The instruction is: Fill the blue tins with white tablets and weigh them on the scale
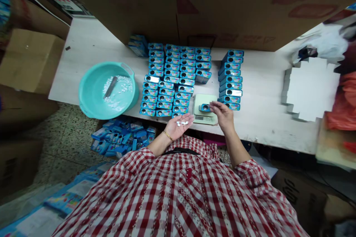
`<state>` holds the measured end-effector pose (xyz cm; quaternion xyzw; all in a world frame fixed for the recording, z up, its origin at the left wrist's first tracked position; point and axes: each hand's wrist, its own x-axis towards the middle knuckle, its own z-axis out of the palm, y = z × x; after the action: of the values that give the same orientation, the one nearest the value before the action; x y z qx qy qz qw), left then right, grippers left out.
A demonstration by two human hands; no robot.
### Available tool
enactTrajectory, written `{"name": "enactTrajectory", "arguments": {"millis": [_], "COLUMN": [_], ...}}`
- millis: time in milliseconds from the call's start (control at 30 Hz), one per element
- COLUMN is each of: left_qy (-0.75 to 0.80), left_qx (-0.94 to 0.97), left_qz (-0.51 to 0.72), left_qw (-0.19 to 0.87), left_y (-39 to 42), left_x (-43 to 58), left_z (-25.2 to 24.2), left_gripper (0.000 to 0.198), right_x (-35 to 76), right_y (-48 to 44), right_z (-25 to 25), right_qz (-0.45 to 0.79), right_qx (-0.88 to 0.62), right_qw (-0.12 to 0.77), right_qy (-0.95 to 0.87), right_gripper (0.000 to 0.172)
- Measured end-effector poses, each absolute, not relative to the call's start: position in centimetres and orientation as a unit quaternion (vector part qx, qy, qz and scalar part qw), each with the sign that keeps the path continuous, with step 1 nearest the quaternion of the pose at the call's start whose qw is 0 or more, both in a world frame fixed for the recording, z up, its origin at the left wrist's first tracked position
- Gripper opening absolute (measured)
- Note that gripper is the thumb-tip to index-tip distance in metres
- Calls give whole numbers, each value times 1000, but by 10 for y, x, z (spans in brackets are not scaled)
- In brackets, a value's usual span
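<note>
My left hand (178, 127) is palm up with its fingers extended, and several small white tablets (182, 123) rest in it. To its right stands a pale digital scale (198, 100) with one small blue box (205, 107) on its plate. My right hand (224, 116) is at the right end of that box, its fingertips drawn together; what they pinch, if anything, is hidden. Several rows of matching blue boxes (166, 99) with round dark openings on top stand left of the scale. Another column of them (231, 86) stands behind my right hand.
A turquoise basin (93, 107) at the left holds loose white tablets and a grey metal bar (111, 87). More blue boxes (119, 139) lie heaped below the table edge. A large cardboard box (205, 7) borders the back; flat white card (311, 89) lies at the right.
</note>
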<state>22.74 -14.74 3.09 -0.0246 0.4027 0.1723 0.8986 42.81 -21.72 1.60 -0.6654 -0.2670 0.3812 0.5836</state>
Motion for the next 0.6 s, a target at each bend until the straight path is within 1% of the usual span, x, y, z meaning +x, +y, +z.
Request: {"name": "enactTrajectory", "arguments": {"millis": [67, 167, 267, 367, 467, 600], "left_qy": [405, 412, 423, 432, 436, 434], "left_qx": [-20, -13, -9, -10, -9, -12], "left_qz": [175, 182, 191, 196, 196, 195], "left_qw": [897, 893, 886, 880, 878, 880], "left_y": [-146, -145, -145, -147, -148, -148], "left_x": [223, 213, 201, 193, 190, 193], "left_z": [31, 30, 27, 23, 22, 26], "left_gripper": [29, 30, 30, 31, 32, 31], "right_x": [433, 445, 458, 465, 465, 459], "right_y": [-223, -237, -250, -255, -249, -238], "right_z": [18, 21, 20, 19, 19, 21], "right_qz": [344, 262, 174, 108, 95, 96], "right_qx": [-688, -746, -784, -784, -779, -781], "right_qw": [580, 529, 447, 339, 242, 179], "right_qy": [-267, -309, -395, -509, -571, -591], "right_gripper": [25, 24, 27, 37, 46, 50]}}
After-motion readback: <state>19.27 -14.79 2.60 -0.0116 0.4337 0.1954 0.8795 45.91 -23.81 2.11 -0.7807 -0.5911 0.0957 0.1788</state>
